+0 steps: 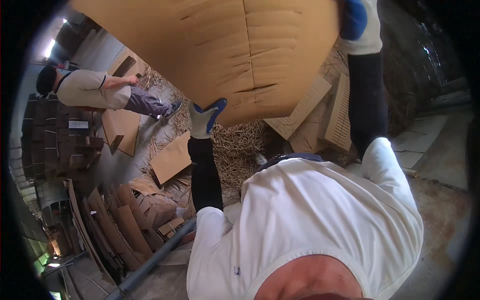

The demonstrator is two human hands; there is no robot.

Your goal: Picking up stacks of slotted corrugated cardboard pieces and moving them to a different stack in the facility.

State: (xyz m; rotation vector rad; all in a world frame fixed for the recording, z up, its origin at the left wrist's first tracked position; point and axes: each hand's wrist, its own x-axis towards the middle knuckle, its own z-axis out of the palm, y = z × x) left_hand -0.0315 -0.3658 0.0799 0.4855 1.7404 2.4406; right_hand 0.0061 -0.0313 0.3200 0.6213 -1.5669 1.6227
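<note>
A large brown cardboard sheet [215, 55] is held up in front of me, with a dark line down its middle and several short slits or creases across it. My left hand [204, 119], in a white and blue work glove, grips its lower left edge; the blue thumb lies over the face, and the fingers behind are hidden. At the sheet's upper right edge is my right hand [361, 25], in a matching glove, closed on the side and partly cut off by the top of the picture. Black sleeves cover both forearms.
Narrow cardboard scraps [240, 150] heap up below the sheet. Slotted cardboard pieces [305, 107] lie on the right, and a flat piece [171, 157] on the left. Cardboard sheets [125, 225] lean beside a blue pipe [165, 255]. A co-worker [100, 90] stands near dark stacked bundles [60, 130].
</note>
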